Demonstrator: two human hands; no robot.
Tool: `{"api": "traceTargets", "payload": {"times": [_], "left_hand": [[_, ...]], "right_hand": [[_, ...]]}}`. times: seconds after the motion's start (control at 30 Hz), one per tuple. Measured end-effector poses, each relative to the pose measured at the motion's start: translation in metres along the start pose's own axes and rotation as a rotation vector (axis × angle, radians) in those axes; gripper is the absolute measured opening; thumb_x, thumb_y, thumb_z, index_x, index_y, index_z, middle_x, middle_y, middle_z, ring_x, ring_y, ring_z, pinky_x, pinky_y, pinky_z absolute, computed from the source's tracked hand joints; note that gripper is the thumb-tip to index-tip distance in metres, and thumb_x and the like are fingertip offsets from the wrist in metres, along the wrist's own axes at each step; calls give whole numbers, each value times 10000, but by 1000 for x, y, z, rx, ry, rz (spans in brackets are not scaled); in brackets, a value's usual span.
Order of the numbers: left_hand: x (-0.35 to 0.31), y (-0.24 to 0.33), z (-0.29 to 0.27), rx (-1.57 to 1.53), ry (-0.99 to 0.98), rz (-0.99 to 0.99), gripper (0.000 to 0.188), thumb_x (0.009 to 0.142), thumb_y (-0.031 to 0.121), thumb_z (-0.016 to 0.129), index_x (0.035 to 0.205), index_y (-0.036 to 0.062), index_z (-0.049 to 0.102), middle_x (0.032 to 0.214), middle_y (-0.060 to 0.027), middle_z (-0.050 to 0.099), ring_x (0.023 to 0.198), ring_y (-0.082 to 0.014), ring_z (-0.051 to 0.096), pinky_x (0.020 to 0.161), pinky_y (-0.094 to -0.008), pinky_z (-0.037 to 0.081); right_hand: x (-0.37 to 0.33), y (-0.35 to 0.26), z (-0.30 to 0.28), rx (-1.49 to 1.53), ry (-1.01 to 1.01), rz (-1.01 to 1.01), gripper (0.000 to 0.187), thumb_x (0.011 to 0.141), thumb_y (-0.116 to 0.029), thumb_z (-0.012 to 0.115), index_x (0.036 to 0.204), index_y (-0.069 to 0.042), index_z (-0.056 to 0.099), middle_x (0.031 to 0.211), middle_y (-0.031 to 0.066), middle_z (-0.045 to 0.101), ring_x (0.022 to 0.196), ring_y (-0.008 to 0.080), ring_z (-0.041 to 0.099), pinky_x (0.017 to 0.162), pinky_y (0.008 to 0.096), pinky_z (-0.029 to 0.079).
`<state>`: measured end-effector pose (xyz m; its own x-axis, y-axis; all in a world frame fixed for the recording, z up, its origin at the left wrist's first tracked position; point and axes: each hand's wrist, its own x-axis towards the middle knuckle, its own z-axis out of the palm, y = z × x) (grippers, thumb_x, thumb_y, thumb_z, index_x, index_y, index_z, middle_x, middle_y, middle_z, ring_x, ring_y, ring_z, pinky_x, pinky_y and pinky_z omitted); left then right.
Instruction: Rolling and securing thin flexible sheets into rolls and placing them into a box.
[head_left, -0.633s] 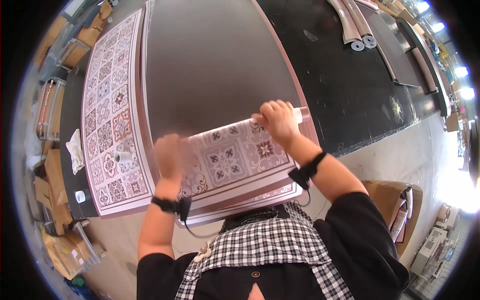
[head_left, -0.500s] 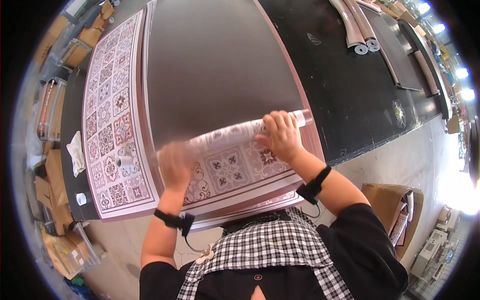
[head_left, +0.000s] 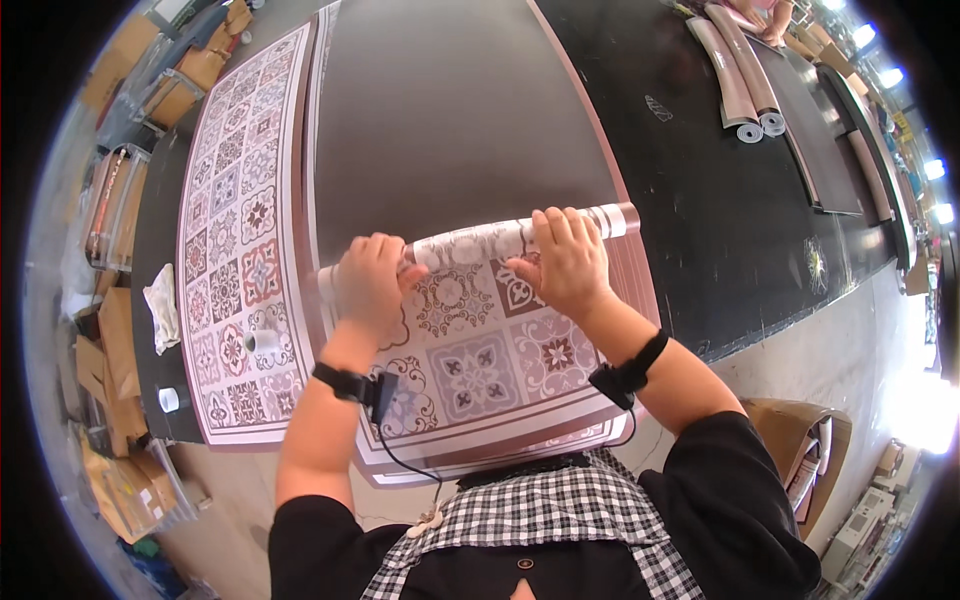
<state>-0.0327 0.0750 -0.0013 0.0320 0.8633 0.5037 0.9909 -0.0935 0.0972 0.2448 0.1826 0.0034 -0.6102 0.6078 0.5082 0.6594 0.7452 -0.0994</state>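
Note:
A printed mat with its dark brown back up (head_left: 460, 110) runs away from me over the table and ends in a roll (head_left: 475, 243) lying crosswise. Over the roll's left part, my left hand (head_left: 372, 283) curls its fingers, slightly blurred. Toward the right end my right hand (head_left: 570, 255) wraps over it, fingers on top and thumb on the near side. On my side of the roll lies a patterned mat (head_left: 470, 372) with tile motifs in grey, white and brown. The underside of the roll is hidden.
Another tile-patterned mat (head_left: 232, 270) lies to the left, with a small white roll (head_left: 262, 342) on it. A white cloth (head_left: 162, 308) is at the table's left edge. Rolled mats (head_left: 745, 75) lie on the black table (head_left: 690, 200) far right, near another person's hand (head_left: 776, 22). A cardboard box (head_left: 795, 440) stands right.
Both hands and the roll have moved slightly away from me over the mat. More of the tile pattern shows on my side. Another person's hand has come into view at the far right.

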Motion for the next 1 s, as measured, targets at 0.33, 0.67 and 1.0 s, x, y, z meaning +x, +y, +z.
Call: {"api": "traceTargets", "payload": {"times": [0.33,0.67,1.0], "left_hand": [[57,12,32,22,82,42,470,783,401,793,1084,86,615,1003,-80,595,978,-309,559,854,-449,462],[8,53,0,63,-178,20,511,733,547,735,987,114,638,880,-52,598,840,-269,594,723,-415,485],[-131,152,-107,-265,-158,5,583,702,497,796,1146,148,652,1133,-88,526,1084,-284,507,885,-422,449]], "right_hand": [[109,40,40,125,-335,243,484,902,-568,613,1122,-140,664,1120,103,603,1146,283,531,989,424,391],[2,11,-7,207,-127,-3,645,669,-535,811,1055,-57,616,1089,119,593,1104,337,541,933,465,446],[-140,-54,-108,286,-398,31,630,632,-656,784,924,-113,652,900,52,610,882,273,590,788,414,480]]}}
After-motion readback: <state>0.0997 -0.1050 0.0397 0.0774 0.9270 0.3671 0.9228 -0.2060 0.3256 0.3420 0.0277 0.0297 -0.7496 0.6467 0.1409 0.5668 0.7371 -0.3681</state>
